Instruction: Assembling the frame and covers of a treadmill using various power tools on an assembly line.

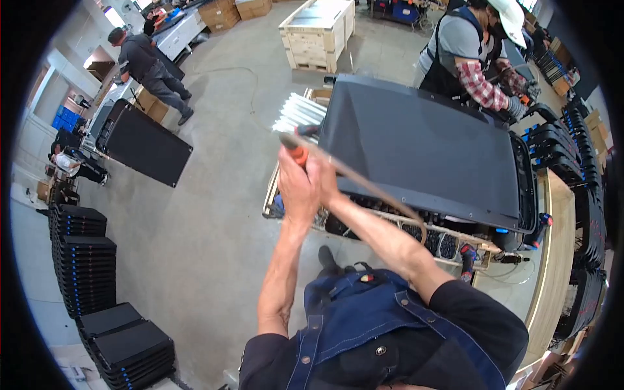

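My left hand [298, 188] is wrapped around an orange-handled tool [298, 155] with a dark end, held up in front of me. My right hand [323, 177] is pressed close against the left one, its fingers closed around the tool too; they are partly hidden. A tan hose [370, 185], blurred, curves from the tool's end rightward and down past my right forearm. Beyond my hands a large black panel [416, 146] lies on a workbench. At its left edge, near the tool, silver metal tubes [299, 112] lie in a bundle.
A co-worker [465, 55] in a white hat works at the panel's far right. Parts trays [445, 244] and a power drill [467, 259] sit along the bench's near edge. Black panels [130, 338] are stacked at left. A wooden crate [312, 45] stands behind.
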Demonstrator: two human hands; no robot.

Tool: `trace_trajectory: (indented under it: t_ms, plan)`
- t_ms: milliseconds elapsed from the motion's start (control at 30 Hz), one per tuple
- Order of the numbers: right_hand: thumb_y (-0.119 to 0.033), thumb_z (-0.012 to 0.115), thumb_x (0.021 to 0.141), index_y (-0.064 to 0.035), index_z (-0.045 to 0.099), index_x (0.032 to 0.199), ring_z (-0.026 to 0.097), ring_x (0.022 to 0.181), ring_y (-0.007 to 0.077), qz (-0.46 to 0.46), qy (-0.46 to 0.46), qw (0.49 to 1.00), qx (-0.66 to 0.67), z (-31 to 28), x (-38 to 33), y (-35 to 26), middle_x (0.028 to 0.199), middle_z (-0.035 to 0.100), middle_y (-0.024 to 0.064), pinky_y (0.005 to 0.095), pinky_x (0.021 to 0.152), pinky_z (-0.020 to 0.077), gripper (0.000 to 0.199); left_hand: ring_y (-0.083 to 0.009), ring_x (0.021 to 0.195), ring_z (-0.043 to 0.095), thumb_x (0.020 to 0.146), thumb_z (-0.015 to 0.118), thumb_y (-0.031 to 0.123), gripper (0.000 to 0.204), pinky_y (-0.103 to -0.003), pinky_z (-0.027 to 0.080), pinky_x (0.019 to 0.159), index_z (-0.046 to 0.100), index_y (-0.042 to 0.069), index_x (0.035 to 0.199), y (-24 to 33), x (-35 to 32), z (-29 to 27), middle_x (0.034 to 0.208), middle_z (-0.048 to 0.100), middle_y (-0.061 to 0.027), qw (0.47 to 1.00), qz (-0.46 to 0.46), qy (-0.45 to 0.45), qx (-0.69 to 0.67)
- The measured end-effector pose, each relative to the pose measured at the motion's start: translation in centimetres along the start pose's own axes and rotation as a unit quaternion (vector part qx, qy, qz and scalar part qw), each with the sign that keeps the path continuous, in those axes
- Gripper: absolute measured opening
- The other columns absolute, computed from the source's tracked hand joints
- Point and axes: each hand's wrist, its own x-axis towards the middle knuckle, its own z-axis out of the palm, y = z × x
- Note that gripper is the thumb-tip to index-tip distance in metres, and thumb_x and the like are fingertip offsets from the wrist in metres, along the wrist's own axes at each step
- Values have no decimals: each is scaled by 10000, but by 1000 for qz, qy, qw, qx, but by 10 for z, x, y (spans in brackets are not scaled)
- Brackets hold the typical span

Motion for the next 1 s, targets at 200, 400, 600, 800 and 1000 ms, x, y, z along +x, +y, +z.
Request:
trace_trajectory:
  t_ms: [200, 400, 600, 800, 1000]
  plan:
    - [-227, 777, 826, -61, 629, 1103, 663, 816, 162, -19, 21, 999, -27, -16, 14, -9, 891, 699, 107, 339, 764, 527, 355, -465, 1093, 602, 850, 760, 159, 741, -517, 512, 907, 361, -63, 1434, 21, 28, -15, 1219, 571, -276, 989, 92, -116, 9]
    - [-204, 699, 888, -48, 608, 1133, 637, 849, 175, -33, -13, 999, 17, -18, 17, -7, 942, 672, 101, 348, 798, 513, 304, -478, 1080, 614, 893, 654, 131, 651, -529, 516, 898, 330, -30, 1434, 22, 24, -5, 1226, 567, -286, 996, 48, -79, -18]
    - [-82, 734, 862, -40, 604, 1192, 589, 943, 123, -24, -77, 996, 39, -33, 19, -16, 1019, 665, 43, 319, 853, 512, 357, -410, 1113, 596, 906, 660, 108, 547, -460, 457, 993, 416, -2, 1383, 22, 41, -22, 1211, 572, -235, 966, 46, -208, -146]
    - [-71, 707, 876, -26, 606, 1200, 605, 949, 129, -1, -104, 995, -1, -40, 21, -21, 1030, 666, 43, 320, 867, 523, 343, -286, 999, 630, 861, 765, 138, 508, -408, 502, 900, 504, 5, 1276, 15, 48, -22, 1106, 627, -173, 943, 10, -240, -233]
    - [-128, 730, 827, -28, 646, 1150, 633, 915, 152, -36, -143, 988, -36, -28, 29, -31, 1018, 695, 69, 365, 845, 531, 348, -220, 840, 646, 820, 832, 138, 446, -376, 533, 786, 522, -2, 1109, 6, 46, 5, 947, 652, -118, 970, -9, -70, -231]
